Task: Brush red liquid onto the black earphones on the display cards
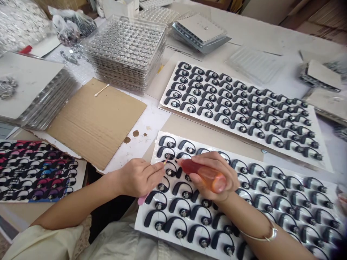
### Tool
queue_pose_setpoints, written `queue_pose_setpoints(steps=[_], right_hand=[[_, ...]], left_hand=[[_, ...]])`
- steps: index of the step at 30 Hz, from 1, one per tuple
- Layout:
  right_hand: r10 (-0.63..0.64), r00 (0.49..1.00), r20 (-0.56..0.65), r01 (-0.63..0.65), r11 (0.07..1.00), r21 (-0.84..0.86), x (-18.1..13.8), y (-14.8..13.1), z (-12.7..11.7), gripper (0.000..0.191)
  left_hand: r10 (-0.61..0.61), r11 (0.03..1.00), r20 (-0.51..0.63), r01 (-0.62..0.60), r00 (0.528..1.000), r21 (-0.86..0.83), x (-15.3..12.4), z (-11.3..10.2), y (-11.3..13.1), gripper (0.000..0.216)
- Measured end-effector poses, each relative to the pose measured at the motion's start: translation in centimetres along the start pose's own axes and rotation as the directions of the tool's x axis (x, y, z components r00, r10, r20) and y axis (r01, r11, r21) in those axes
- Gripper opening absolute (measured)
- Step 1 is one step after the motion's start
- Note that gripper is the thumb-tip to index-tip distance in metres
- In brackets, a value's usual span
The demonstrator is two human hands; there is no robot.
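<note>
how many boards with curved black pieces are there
3: near white board, far white board, left-edge multicoloured board, all bearing curved black pieces; others may be hidden.

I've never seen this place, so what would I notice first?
Probably the orange bottle in the right hand, held over the near white sheet of curved black pieces. Another sheet of them lies just beyond. Next might come the tall stack of clear trays, back left.
</note>
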State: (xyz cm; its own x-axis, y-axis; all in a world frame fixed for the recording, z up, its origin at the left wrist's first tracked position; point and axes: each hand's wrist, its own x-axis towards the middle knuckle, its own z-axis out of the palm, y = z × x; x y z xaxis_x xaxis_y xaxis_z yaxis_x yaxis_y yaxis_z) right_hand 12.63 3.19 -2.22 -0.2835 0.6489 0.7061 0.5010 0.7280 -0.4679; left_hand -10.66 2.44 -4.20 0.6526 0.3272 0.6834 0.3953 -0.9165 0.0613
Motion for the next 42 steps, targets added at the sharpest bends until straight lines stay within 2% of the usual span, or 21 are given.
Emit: queue_pose_setpoints(steps=[34,42], right_hand=[[-0.019,1.000,-0.005,0.019,1.000,-0.012,0.23,-0.22,0.07,0.019],[-0.005,1.000,-0.003,0.005,1.000,-0.012,0.26,-0.19,0.08,0.017]], left_hand=[[-0.016,1.000,-0.007,0.016,1.000,-0.016,-0.07,-0.02,-0.16,0.013],[-0.074,0.995,-0.026,0.073,0.997,-0.066,0.03,0.01,-0.21,0.012]])
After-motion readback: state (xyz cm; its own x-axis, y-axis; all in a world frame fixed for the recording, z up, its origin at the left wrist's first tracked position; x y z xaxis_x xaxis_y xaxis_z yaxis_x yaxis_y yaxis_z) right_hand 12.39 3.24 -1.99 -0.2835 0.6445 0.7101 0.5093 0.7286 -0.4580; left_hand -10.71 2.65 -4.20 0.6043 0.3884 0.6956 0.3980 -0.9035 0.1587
